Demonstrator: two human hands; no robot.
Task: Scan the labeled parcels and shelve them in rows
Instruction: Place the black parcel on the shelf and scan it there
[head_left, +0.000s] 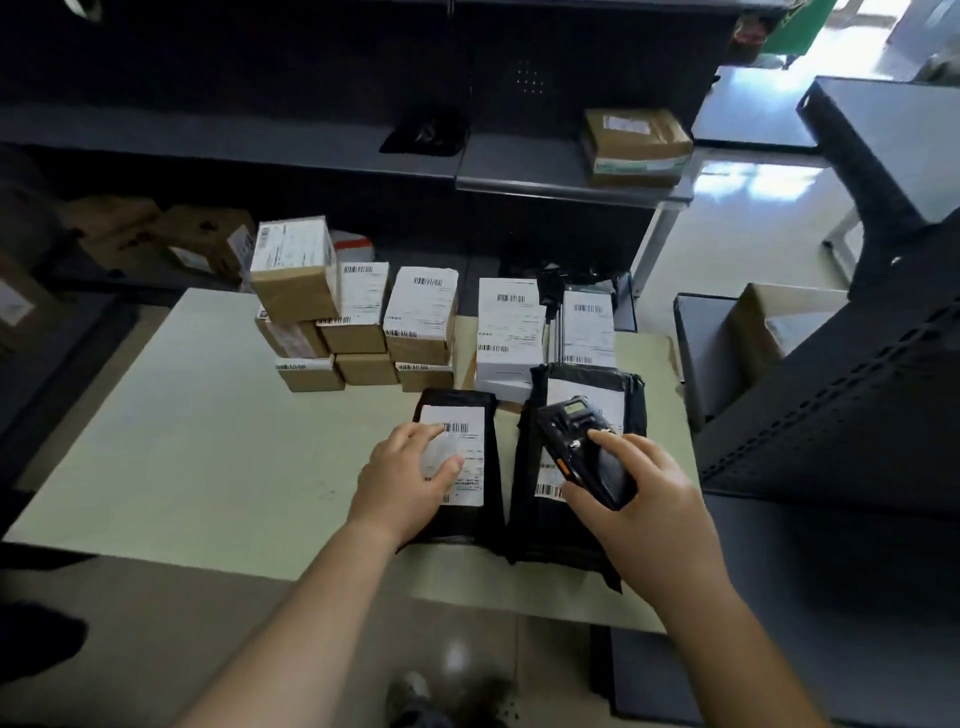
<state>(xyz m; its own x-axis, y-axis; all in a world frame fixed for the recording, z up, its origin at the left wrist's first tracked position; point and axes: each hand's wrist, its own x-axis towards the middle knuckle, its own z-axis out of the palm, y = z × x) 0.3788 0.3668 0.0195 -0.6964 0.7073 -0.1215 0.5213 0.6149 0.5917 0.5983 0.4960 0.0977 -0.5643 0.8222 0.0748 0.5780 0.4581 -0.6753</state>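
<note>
L hand (410, 470) lies on the left bag (493, 467), fingers apart & mostly straight, pressing its label (465, 447) flat. One fingertip sits right at the barcode's edge. R hand (639, 493) grips the scanner (584, 447), fingers curled round its body, pointer finger on top. The scanner hangs over the right bag (550, 540), just beside the left one. Both bags lie on the table (182, 441), in front of the boxes (363, 322) w/ labels up. The shelf (519, 166) behind holds one box (636, 148).

Step now, I think: scan a bag. Which bag the scanner aims at is hard to tell, prob. the right one. To do it well: hold the label smooth, get fingers off the bars, point the scanner's front at the bars & hold it steady. After that the bag goes on the shelf in a neat row.
</note>
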